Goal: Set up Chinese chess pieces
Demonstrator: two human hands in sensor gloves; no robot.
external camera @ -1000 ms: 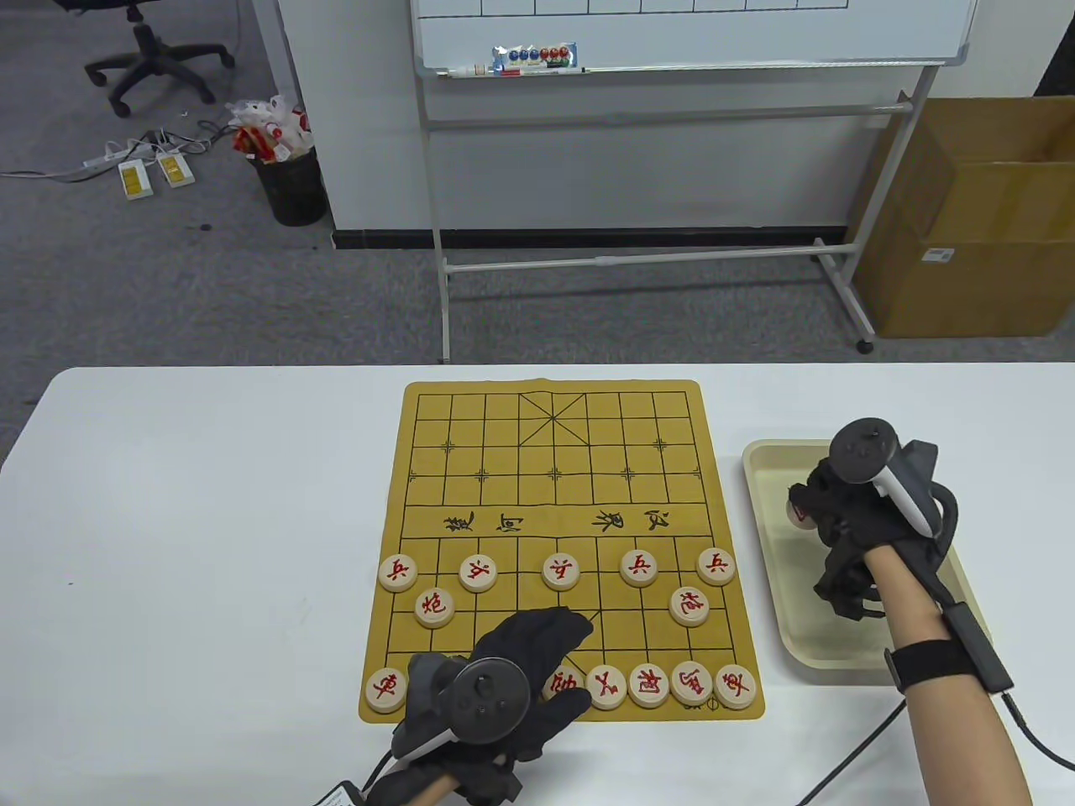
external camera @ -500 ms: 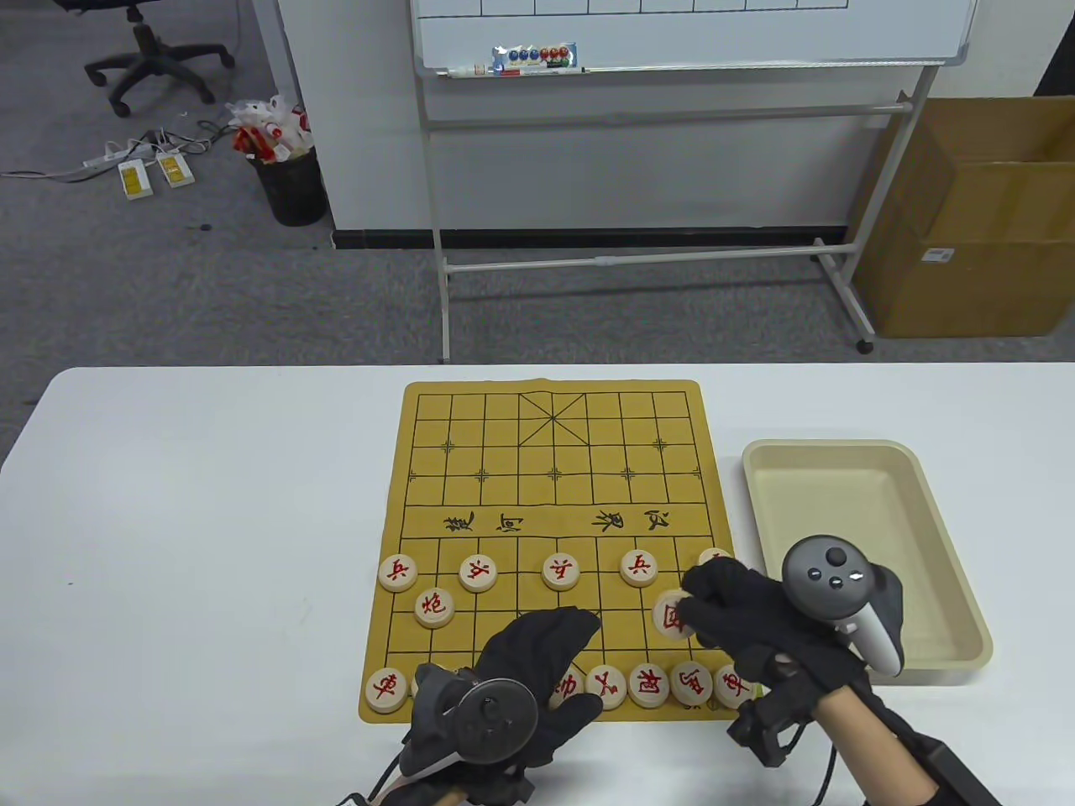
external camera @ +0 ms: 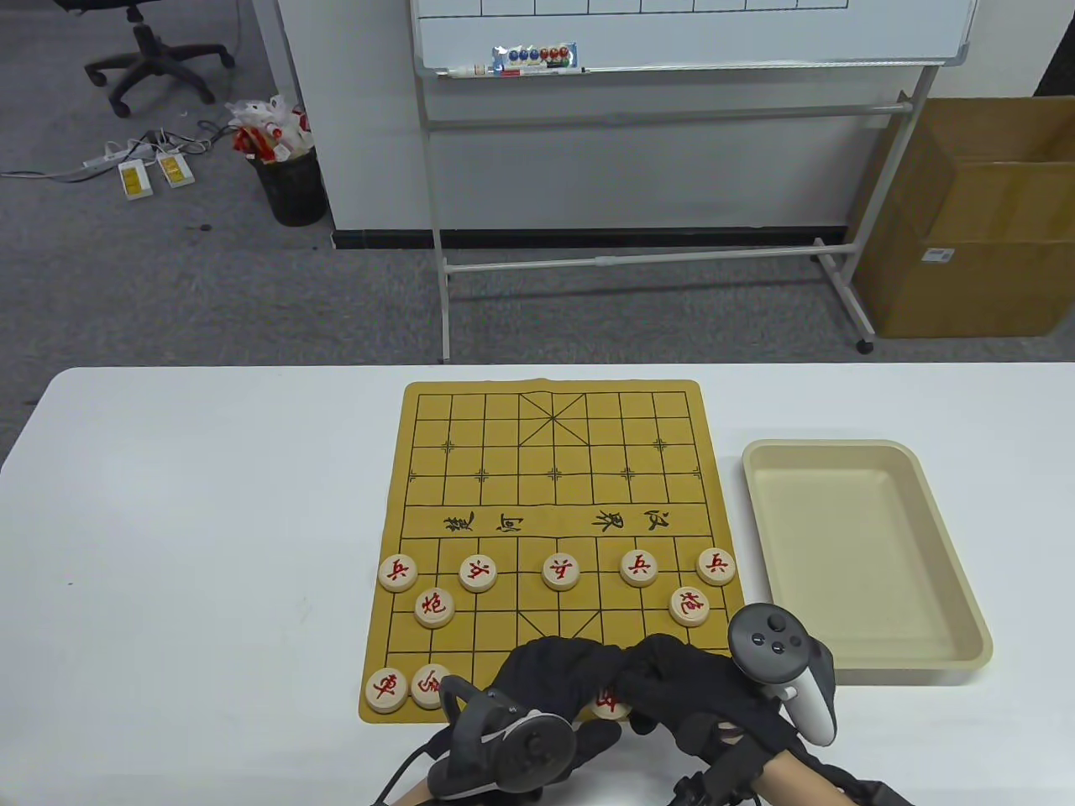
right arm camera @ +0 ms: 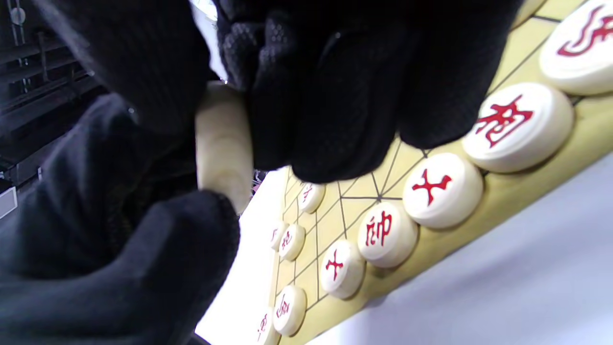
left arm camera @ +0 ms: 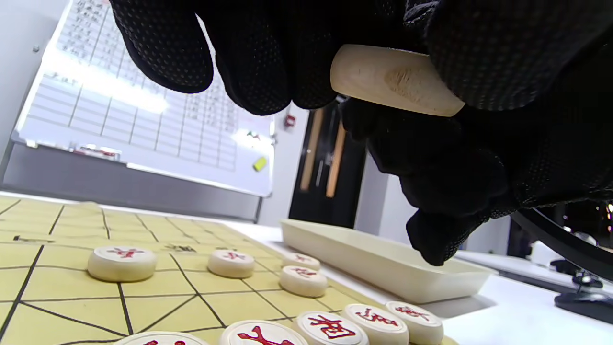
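Wooden chess pieces (external camera: 478, 573) sit in rows on our yellow board (external camera: 554, 470). Our left hand (external camera: 554, 680) and right hand (external camera: 697, 688) meet above the near row, fingers of both closed on one raised piece (left arm camera: 392, 79). Right of them lies the beige tray (external camera: 941, 520).

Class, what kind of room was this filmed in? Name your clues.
Probably an office or lab workroom: a rolling whiteboard, an office chair on grey carpet and a cardboard box stand behind the white table.
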